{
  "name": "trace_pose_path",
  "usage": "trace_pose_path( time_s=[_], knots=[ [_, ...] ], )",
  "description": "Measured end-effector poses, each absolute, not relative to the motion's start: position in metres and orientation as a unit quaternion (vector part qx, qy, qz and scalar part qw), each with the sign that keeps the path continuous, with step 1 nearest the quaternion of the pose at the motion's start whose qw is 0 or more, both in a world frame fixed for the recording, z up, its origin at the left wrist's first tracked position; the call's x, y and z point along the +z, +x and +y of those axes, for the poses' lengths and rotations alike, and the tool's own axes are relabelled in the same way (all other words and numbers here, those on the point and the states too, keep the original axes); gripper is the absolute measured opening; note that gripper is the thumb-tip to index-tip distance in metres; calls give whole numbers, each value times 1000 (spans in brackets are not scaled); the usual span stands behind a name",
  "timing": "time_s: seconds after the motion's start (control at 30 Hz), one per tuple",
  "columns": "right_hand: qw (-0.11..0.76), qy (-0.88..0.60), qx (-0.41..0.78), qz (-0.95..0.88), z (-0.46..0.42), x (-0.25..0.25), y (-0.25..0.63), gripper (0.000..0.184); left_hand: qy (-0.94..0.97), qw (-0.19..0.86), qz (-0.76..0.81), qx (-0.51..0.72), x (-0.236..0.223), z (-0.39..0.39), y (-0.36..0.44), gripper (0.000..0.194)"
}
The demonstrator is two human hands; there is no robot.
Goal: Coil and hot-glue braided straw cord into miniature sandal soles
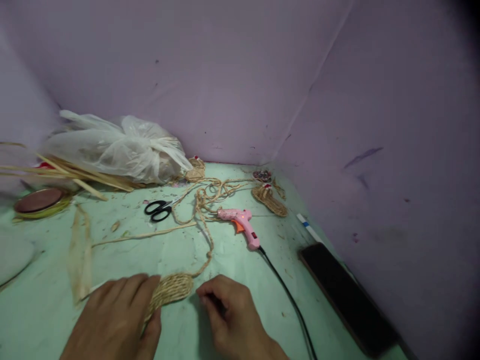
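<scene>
My left hand (118,315) is closed around one end of a flat, oval sole-shaped piece of coiled straw cord (174,289), partly hidden under its fingers. Beside the piece's rounded right end, my right hand (228,310) has its thumb and index finger pinched together; what they hold, if anything, cannot be made out. A twisted straw cord (210,245) runs from the piece up to a loose tangle (204,197). Just beyond lies a pink glue gun (240,222) with an orange trigger, its nozzle by the tangle.
Black-handled scissors (159,210) lie left of the tangle. A small woven slipper (269,200) sits behind the glue gun. Its black cable (288,300) trails toward me, left of a dark phone (348,300). A white plastic bag (123,147) and straw strips (82,177) lie back left.
</scene>
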State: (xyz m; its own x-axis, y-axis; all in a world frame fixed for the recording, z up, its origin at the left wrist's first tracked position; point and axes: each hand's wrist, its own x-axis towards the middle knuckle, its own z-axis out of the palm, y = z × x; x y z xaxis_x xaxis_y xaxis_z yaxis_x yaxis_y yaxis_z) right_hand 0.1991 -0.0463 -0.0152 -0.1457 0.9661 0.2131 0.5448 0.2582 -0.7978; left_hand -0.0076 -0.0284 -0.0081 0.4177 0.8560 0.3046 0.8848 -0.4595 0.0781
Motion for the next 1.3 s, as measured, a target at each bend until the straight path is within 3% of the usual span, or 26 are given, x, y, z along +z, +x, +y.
trace_pose_path(
  time_s=[0.13, 0.27, 0.37, 0.53, 0.8, 1.0, 1.13, 1.3],
  knots=[
    [378, -531, 319, -688, -45, -10, 201, 17, -834, -55, -537, -115, 8, -27, -10, 30],
    [371, -516, 258, -728, -34, -3, 200, 16, -808, -112, -568, -110, 10, -30, -8, 30],
    [342, -463, 211, -790, -17, 6, 192, 23, -787, -120, -596, -104, 11, -31, -6, 24],
    [283, -423, 234, -828, 5, 1, 175, 39, -779, -138, -601, -111, 9, -27, -4, 24],
    [269, -420, 267, -824, 5, -10, 170, 36, -813, -105, -559, -121, 6, -21, 0, 23],
    [282, -428, 273, -814, 3, -13, 172, 46, -801, -124, -575, -112, 9, -19, 3, 20],
    [295, -406, 268, -822, 1, -15, 177, 59, -795, -123, -585, -101, 9, -19, 6, 29],
    [290, -425, 229, -826, 3, -8, 188, 61, -801, -101, -585, -82, 11, -18, 10, 22]
  ],
)
